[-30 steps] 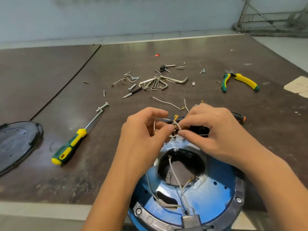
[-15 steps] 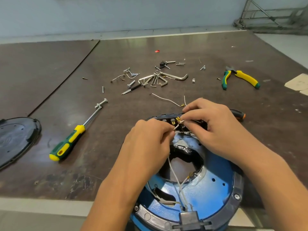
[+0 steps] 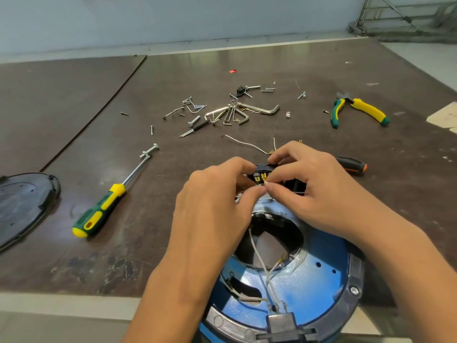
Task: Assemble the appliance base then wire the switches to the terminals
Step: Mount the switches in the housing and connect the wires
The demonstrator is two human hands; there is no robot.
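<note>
The blue appliance base [image 3: 321, 285] lies open side up at 6 o'clock on the surface [image 3: 173, 70], reaching past its near edge. Its black switch block [image 3: 262, 167] sits at the rim's 12 o'clock, with brass terminals [image 3: 258, 179] showing.

The left hand [image 3: 215, 209] has thumb and forefinger closed in a tight pinch on the end of a white wire [image 3: 257, 246]. The right hand [image 3: 321, 194] clamps the switch block, with its forefinger curled over the top and its thumb beneath. That thumb tip touches the left pinch just below the terminals. Fingertips hide whether the connector is on a tab yet.

The likeliest slip is the connector going on crooked or onto the neighbouring tab, since the terminals stand close together and the fingers block the view. A hard push could bend a tab or pull the wire from its crimp. The base could also rock under pressing, because part of it hangs off the surface.

The base is the only hollow thing here. Its central well holds several white wires running toward a black connector block [image 3: 282, 320] at the rim's 6 o'clock, and one brass-tipped lead lies loose inside.

A yellow-green screwdriver [image 3: 103, 206] lies at 9 o'clock, pliers [image 3: 358, 112] at 2 o'clock, and hex keys [image 3: 237, 114] among loose screws at 12 o'clock.
</note>
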